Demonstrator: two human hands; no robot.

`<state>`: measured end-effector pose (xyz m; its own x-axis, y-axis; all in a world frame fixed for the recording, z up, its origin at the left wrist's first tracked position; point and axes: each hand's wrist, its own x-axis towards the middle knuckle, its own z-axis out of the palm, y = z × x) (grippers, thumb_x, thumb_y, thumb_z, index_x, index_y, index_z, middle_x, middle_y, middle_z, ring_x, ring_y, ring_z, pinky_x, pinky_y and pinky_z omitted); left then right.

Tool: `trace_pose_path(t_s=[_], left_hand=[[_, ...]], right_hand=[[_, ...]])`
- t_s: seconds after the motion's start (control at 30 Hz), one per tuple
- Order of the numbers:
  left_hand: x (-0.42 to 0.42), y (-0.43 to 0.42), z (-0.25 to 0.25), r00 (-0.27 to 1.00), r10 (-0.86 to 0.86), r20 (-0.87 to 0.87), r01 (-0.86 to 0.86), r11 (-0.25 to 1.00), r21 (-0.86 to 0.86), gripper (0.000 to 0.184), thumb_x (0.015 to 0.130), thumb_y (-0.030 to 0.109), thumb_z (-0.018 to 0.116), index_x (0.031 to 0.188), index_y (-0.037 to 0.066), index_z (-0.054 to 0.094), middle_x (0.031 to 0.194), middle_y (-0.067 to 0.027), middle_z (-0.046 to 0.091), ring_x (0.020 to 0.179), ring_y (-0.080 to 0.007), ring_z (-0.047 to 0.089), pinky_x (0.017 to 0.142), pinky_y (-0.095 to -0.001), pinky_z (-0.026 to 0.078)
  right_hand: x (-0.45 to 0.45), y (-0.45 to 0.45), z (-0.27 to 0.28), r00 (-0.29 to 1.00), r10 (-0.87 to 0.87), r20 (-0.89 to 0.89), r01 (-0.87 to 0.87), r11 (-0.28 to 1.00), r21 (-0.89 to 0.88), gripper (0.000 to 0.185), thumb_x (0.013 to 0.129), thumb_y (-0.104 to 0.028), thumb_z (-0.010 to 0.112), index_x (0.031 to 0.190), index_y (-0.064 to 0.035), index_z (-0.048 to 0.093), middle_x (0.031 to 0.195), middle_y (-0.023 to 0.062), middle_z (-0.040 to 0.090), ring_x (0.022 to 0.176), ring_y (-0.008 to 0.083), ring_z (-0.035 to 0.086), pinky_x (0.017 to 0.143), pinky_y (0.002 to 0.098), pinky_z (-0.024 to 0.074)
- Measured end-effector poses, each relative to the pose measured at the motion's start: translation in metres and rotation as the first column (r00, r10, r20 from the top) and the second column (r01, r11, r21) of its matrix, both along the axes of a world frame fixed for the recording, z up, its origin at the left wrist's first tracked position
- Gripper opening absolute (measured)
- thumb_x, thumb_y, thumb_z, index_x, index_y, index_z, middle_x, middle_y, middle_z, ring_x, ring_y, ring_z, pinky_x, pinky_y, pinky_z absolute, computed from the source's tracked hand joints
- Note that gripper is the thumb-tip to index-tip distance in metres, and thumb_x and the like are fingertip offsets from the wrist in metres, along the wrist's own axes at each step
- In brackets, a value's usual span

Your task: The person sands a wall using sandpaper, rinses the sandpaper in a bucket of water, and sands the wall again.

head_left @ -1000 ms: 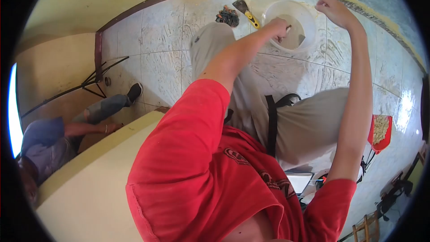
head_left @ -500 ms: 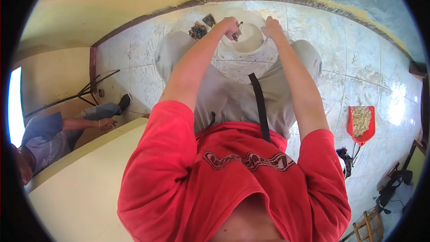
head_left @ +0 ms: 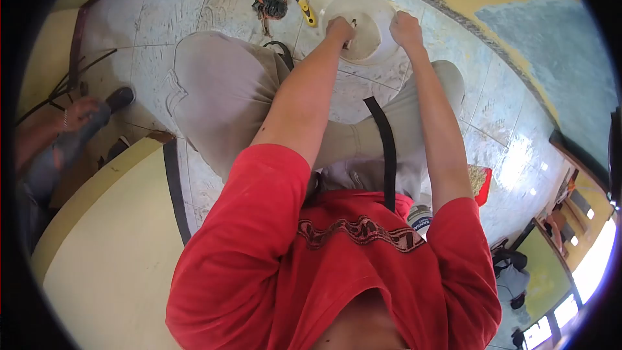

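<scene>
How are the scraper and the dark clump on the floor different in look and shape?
The scraper has a yellow-and-black handle; the clump is blackish with reddish-brown bits. The scraper is long, with a flat blade, while the clump is ragged and irregular. Both lie on the tiled floor, with no hand on them.

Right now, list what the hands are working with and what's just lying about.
In use:
white tub, right hand at its rim
small, unclear item at the left hand

Lying about, apparently:
yellow-handled scraper
dark clump
red dustpan
labelled can
</scene>
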<state>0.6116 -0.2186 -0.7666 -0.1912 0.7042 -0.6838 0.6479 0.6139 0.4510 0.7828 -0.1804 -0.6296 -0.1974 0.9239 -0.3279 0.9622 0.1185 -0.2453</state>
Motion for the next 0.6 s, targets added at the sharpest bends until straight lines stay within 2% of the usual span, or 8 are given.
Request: trace_pose_path(t_s=[0.1, 0.13, 0.2, 0.23, 0.3, 0.4, 0.53, 0.6], left_hand=[[0.006, -0.002, 0.024, 0.968, 0.250, 0.006, -0.249, 0.963, 0.099, 0.031, 0.076, 0.020, 0.081, 0.100, 0.001, 0.076, 0.106, -0.0197, 0.075, 0.099, -0.0293, 0.075, 0.083, -0.0371, 0.061], [0.003, -0.001, 0.026, 0.969, 0.246, 0.002, -0.245, 0.966, 0.088, 0.031, 0.076, 0.020, 0.081, 0.100, 0.001, 0.076, 0.106, -0.0197, 0.075, 0.099, -0.0293, 0.075, 0.083, -0.0371, 0.061], [0.001, 0.008, 0.018, 0.973, 0.215, 0.079, -0.218, 0.976, 0.027, 0.018, 0.076, 0.010, 0.080, 0.088, -0.002, 0.074, 0.089, -0.0161, 0.077, 0.070, -0.0239, 0.077, 0.066, -0.0338, 0.065], [0.001, 0.009, 0.014, 0.976, 0.202, 0.075, -0.204, 0.979, 0.019, 0.018, 0.076, 0.010, 0.080, 0.088, -0.002, 0.074, 0.089, -0.0161, 0.077, 0.070, -0.0239, 0.077, 0.066, -0.0338, 0.065], [-0.001, 0.011, 0.016, 0.939, 0.313, 0.146, -0.291, 0.944, -0.154, 0.027, 0.074, 0.011, 0.084, 0.092, -0.006, 0.073, 0.099, -0.0166, 0.076, 0.074, -0.0242, 0.077, 0.063, -0.0321, 0.065], [0.001, 0.003, 0.017, 0.933, 0.322, 0.162, -0.317, 0.947, -0.055, 0.029, 0.074, 0.010, 0.085, 0.092, -0.009, 0.072, 0.101, -0.0160, 0.075, 0.074, -0.0237, 0.077, 0.059, -0.0313, 0.065], [0.006, 0.011, -0.007, 0.906, 0.357, 0.226, -0.336, 0.933, -0.125, 0.031, 0.075, 0.009, 0.082, 0.099, -0.007, 0.071, 0.097, -0.0165, 0.075, 0.072, -0.0233, 0.076, 0.061, -0.0323, 0.065], [0.007, 0.013, 0.009, 0.950, 0.310, 0.032, -0.311, 0.950, 0.023, 0.035, 0.077, 0.008, 0.079, 0.109, -0.002, 0.071, 0.096, -0.0174, 0.075, 0.072, -0.0239, 0.076, 0.062, -0.0334, 0.065]], right_hand=[[-0.008, -0.001, 0.007, 0.999, -0.047, -0.024, 0.048, 0.999, 0.013, 0.034, 0.087, -0.023, 0.057, 0.111, -0.0017, 0.068, 0.112, 0.0285, 0.069, 0.105, 0.0442, 0.068, 0.092, 0.0511, 0.0543], [-0.009, -0.005, 0.009, 0.995, -0.064, -0.073, 0.067, 0.997, 0.040, 0.031, 0.088, -0.022, 0.056, 0.109, -0.0011, 0.066, 0.110, 0.0285, 0.069, 0.103, 0.0448, 0.068, 0.091, 0.0521, 0.0542], [-0.007, -0.010, -0.001, 0.987, -0.100, -0.125, 0.107, 0.993, 0.054, 0.029, 0.089, -0.021, 0.055, 0.106, -0.0005, 0.064, 0.108, 0.0285, 0.069, 0.100, 0.0454, 0.068, 0.089, 0.0530, 0.0541], [-0.007, -0.011, -0.005, 0.983, -0.073, -0.166, 0.091, 0.990, 0.103, 0.027, 0.090, -0.021, 0.054, 0.104, 0.0003, 0.062, 0.106, 0.0285, 0.069, 0.099, 0.0460, 0.068, 0.089, 0.0539, 0.0538], [-0.005, -0.014, -0.011, 0.977, -0.049, -0.209, 0.081, 0.986, 0.147, 0.025, 0.091, -0.020, 0.053, 0.102, 0.0010, 0.060, 0.105, 0.0286, 0.069, 0.098, 0.0465, 0.067, 0.088, 0.0548, 0.0535], [-0.011, -0.008, -0.014, 0.979, -0.042, -0.199, 0.078, 0.982, 0.174, 0.024, 0.092, -0.019, 0.052, 0.101, 0.0019, 0.058, 0.104, 0.0281, 0.068, 0.096, 0.0469, 0.067, 0.087, 0.0557, 0.0533], [-0.006, -0.007, -0.016, 0.987, -0.015, -0.157, 0.042, 0.985, 0.169, 0.025, 0.092, -0.020, 0.053, 0.102, 0.0024, 0.058, 0.105, 0.0280, 0.068, 0.096, 0.0470, 0.067, 0.086, 0.0554, 0.0536], [-0.010, -0.003, -0.016, 0.988, -0.004, -0.155, 0.031, 0.985, 0.172, 0.025, 0.091, -0.019, 0.053, 0.102, 0.0023, 0.058, 0.105, 0.0277, 0.068, 0.096, 0.0468, 0.067, 0.086, 0.0554, 0.0537]])
